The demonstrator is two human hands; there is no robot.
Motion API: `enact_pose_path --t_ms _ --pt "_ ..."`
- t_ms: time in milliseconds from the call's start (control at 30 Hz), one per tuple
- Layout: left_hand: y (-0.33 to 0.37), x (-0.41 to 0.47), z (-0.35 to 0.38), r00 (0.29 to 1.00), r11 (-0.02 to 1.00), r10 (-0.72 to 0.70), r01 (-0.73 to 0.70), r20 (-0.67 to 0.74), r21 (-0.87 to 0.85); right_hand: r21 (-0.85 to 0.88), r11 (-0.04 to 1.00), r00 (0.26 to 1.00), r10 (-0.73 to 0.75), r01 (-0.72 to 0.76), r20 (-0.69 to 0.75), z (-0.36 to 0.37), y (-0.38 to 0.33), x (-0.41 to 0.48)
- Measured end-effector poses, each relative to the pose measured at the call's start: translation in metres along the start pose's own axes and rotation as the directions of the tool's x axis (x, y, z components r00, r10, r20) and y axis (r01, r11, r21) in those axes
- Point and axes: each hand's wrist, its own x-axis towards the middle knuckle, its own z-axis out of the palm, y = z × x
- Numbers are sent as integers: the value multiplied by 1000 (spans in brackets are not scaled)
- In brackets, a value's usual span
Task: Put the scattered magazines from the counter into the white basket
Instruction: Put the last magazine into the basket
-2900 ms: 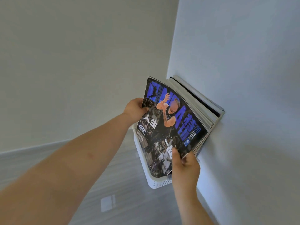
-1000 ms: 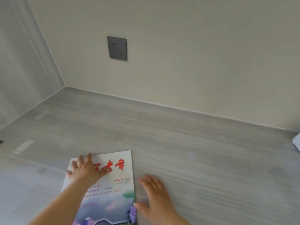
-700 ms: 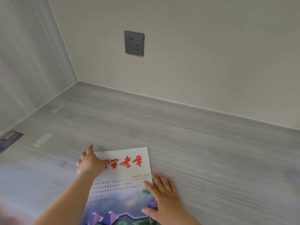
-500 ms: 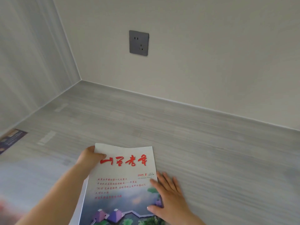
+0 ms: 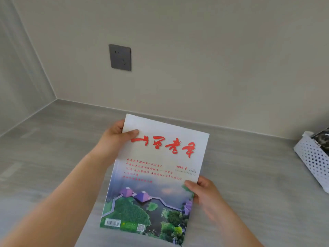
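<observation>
Both hands are gripping a glossy rectangular magazine [image 5: 156,177] at frame centre, above the grey wood-grain counter [image 5: 53,148] — left hand [image 5: 115,138] pinching its upper-left corner, right hand [image 5: 204,191] pinching its right edge. The perforated white basket [image 5: 313,161] is sitting at the right edge.

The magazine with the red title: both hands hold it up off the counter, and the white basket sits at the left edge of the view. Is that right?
Not quite. The head view shows the white basket at the right edge, not the left. The rest holds: the left hand and right hand hold the magazine up off the counter.
</observation>
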Motion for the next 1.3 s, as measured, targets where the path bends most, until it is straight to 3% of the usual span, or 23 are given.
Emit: enact_pose_path --t_ms 133,233,333,600,867,1100,1300 --pt "18 25 59 995 994 71 -76 70 80 -8 985 960 -167 170 -224 -53 -30 -4" --pt "19 38 113 979 964 -5 -49 204 260 18 962 894 -247 273 -374 -106 -49 -11" --pt "10 50 174 971 932 -49 -40 234 360 45 945 846 -267 323 -462 -163 -65 -24" --pt "24 99 360 956 883 94 -209 278 420 25 910 736 -319 415 -597 -302 -91 -46" --pt "52 134 536 938 909 185 -276 292 312 6 847 567 -350 531 -746 -422 -119 -55" --pt "65 165 627 910 915 176 -291 374 278 -95 784 451 -447 614 -773 -476 -127 -36" --pt "41 192 663 917 906 120 -258 380 335 -67 788 440 -411 612 -798 -487 -107 -3"
